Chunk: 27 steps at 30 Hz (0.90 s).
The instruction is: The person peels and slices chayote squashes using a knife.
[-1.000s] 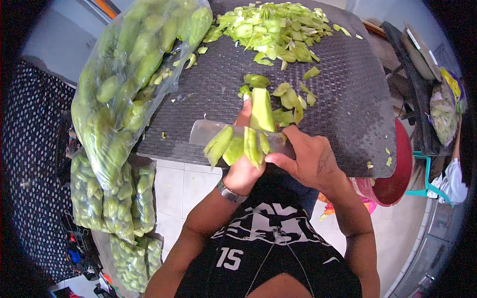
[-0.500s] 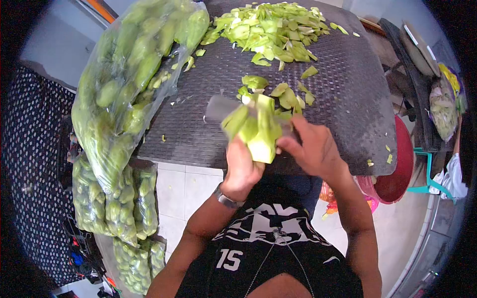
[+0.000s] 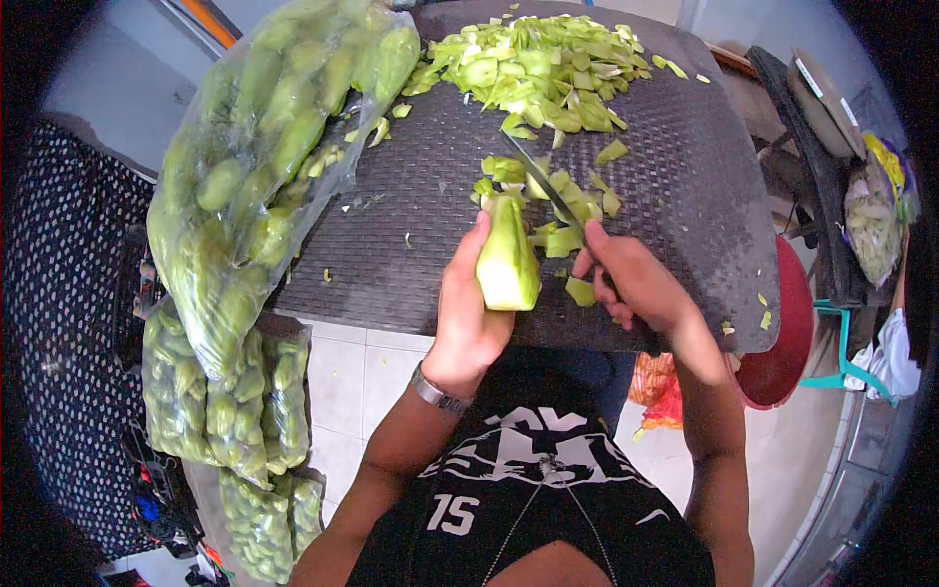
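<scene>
My left hand (image 3: 468, 308) is wrapped round a partly cut, pale green vegetable (image 3: 508, 256), held upright above the table's near edge. A knife (image 3: 543, 179) is gripped in my right hand (image 3: 641, 284), its blade pointing up and to the left, apart from the vegetable. Small cut pieces (image 3: 561, 241) lie on the dark woven-textured table (image 3: 391, 264) just beyond my hands. Farther back rests a large heap of green slices (image 3: 548, 68). A clear plastic bag (image 3: 264, 127) full of whole green vegetables covers the table's left side.
More filled clear bags (image 3: 232, 416) stand at the lower left. At the right are a red tub (image 3: 782, 342), a teal stool frame (image 3: 831, 342) and a bag of produce (image 3: 873, 220). An orange-red net bag (image 3: 657, 391) is below the table's near edge.
The knife has left the vegetable and turned from lying crosswise to pointing away, with my right hand slightly lower. The slices that were on the blade are off it.
</scene>
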Motion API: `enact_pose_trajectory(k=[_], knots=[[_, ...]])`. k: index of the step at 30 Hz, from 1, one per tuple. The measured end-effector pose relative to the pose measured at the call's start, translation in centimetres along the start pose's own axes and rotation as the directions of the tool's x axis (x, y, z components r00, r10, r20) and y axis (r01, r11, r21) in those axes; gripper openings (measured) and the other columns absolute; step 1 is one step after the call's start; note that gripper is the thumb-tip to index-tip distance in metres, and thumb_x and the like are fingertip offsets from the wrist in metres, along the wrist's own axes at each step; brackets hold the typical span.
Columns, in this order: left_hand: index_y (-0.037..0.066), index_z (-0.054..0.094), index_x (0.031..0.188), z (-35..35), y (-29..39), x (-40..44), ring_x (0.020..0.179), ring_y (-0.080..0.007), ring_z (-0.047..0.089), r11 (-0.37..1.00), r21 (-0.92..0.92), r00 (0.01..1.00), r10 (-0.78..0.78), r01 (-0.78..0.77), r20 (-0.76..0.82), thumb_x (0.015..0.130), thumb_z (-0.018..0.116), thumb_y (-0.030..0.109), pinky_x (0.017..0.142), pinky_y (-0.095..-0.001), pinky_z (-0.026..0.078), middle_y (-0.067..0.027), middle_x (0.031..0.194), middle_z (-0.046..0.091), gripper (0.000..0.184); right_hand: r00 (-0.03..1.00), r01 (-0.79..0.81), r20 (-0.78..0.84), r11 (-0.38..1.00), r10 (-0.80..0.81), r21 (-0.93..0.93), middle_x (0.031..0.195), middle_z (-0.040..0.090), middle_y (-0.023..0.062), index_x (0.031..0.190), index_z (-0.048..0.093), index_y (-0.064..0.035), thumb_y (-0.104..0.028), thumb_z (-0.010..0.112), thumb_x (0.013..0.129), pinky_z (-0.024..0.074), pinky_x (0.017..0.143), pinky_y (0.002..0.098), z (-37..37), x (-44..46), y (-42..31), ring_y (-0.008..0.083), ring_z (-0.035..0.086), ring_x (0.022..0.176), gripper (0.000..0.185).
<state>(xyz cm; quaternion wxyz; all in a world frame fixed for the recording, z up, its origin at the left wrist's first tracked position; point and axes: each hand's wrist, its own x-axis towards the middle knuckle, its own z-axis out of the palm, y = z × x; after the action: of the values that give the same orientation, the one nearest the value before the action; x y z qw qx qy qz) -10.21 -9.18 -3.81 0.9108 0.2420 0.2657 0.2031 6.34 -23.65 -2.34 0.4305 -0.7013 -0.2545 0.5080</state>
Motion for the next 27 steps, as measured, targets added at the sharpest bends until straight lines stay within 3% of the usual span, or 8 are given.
enact_pose_trajectory(k=[1, 3, 6, 9, 14, 21, 25, 27], knots=[[0.007, 0.063, 0.123, 0.1, -0.3, 0.2, 0.087, -0.0217, 0.068, 0.999, 0.016, 0.999, 0.030, -0.029, -0.018, 0.106, 0.049, 0.046, 0.076, -0.0388, 0.055, -0.0067, 0.099, 0.069, 0.045, 0.976, 0.187, -0.086, 0.973, -0.200, -0.136, 0.060, 0.055, 0.0075, 0.092, 0.061, -0.0003, -0.063, 0.045, 0.103, 0.0459, 0.043, 0.0395, 0.8, -0.4, 0.2, 0.0232, 0.054, 0.045, 0.066], [0.008, 0.063, 0.123, 1.0, -0.5, 0.5, 0.089, -0.0222, 0.069, 0.999, -0.024, 0.996, 0.037, -0.039, -0.080, 0.105, 0.051, 0.048, 0.079, -0.0401, 0.056, -0.0068, 0.101, 0.070, 0.046, 0.795, 0.478, -0.161, 0.767, -0.585, -0.429, 0.066, 0.060, 0.0111, 0.098, 0.058, 0.0008, -0.052, 0.053, 0.105, 0.0519, 0.052, 0.0417, 3.1, -1.5, 0.7, 0.0255, 0.064, 0.054, 0.054], [0.008, 0.063, 0.124, 1.0, -0.7, 0.2, 0.093, -0.0228, 0.070, 0.999, -0.005, 0.999, 0.038, -0.038, -0.029, 0.104, 0.053, 0.051, 0.083, -0.0414, 0.057, -0.0073, 0.105, 0.070, 0.048, 0.837, 0.348, -0.079, 0.638, -0.542, -0.687, 0.077, 0.067, 0.0192, 0.105, 0.055, 0.0015, -0.044, 0.063, 0.100, 0.0537, 0.063, 0.0485, 5.6, -4.2, -1.0, 0.0403, 0.070, 0.070, 0.047], [0.008, 0.063, 0.125, 0.5, -1.1, 0.2, 0.094, -0.0228, 0.069, 0.993, 0.064, 0.995, 0.094, -0.095, 0.031, 0.102, 0.055, 0.054, 0.083, -0.0398, 0.057, -0.0081, 0.108, 0.070, 0.052, 0.777, 0.374, -0.058, 0.534, -0.626, -0.758, 0.080, 0.067, 0.0227, 0.110, 0.054, -0.0008, -0.047, 0.067, 0.097, 0.0526, 0.063, 0.0509, 6.3, -4.2, -0.7, 0.0468, 0.068, 0.075, 0.049], [0.008, 0.062, 0.126, 0.0, -2.3, 0.8, 0.091, -0.0223, 0.069, 0.976, 0.070, 0.977, 0.209, -0.207, -0.027, 0.103, 0.054, 0.053, 0.081, -0.0397, 0.057, -0.0083, 0.109, 0.070, 0.051, 0.805, 0.352, -0.069, 0.568, -0.589, -0.744, 0.077, 0.066, 0.0224, 0.109, 0.055, -0.0011, -0.051, 0.065, 0.097, 0.0525, 0.062, 0.0518, 5.0, -3.2, -0.7, 0.0465, 0.068, 0.073, 0.052], [0.008, 0.062, 0.127, -0.3, -1.8, 0.3, 0.089, -0.0223, 0.069, 0.970, 0.108, 0.976, 0.214, -0.216, 0.032, 0.104, 0.052, 0.055, 0.078, -0.0384, 0.057, -0.0081, 0.106, 0.070, 0.054, 0.757, 0.428, 0.002, 0.494, -0.654, -0.757, 0.076, 0.066, 0.0214, 0.110, 0.055, -0.0008, -0.053, 0.065, 0.096, 0.0523, 0.061, 0.0516, 5.7, -3.7, -0.1, 0.0458, 0.068, 0.071, 0.055], [0.007, 0.061, 0.126, 0.7, -1.7, 0.0, 0.089, -0.0222, 0.069, 0.978, 0.084, 0.981, 0.194, -0.193, 0.003, 0.106, 0.047, 0.052, 0.078, -0.0383, 0.058, -0.0087, 0.105, 0.070, 0.051, 0.745, 0.432, -0.023, 0.508, -0.667, -0.745, 0.078, 0.069, 0.0218, 0.110, 0.057, -0.0025, -0.065, 0.059, 0.094, 0.0550, 0.061, 0.0538, 5.0, -3.0, 0.3, 0.0461, 0.070, 0.072, 0.065], [0.006, 0.061, 0.127, 0.6, -2.2, 0.3, 0.089, -0.0229, 0.069, 0.984, 0.026, 0.980, 0.180, -0.179, -0.078, 0.108, 0.043, 0.049, 0.079, -0.0390, 0.058, -0.0093, 0.105, 0.070, 0.050, 0.769, 0.411, -0.045, 0.548, -0.637, -0.728, 0.076, 0.068, 0.0224, 0.108, 0.056, -0.0026, -0.063, 0.060, 0.095, 0.0546, 0.061, 0.0540, 4.4, -2.5, 0.3, 0.0465, 0.069, 0.073, 0.062]])
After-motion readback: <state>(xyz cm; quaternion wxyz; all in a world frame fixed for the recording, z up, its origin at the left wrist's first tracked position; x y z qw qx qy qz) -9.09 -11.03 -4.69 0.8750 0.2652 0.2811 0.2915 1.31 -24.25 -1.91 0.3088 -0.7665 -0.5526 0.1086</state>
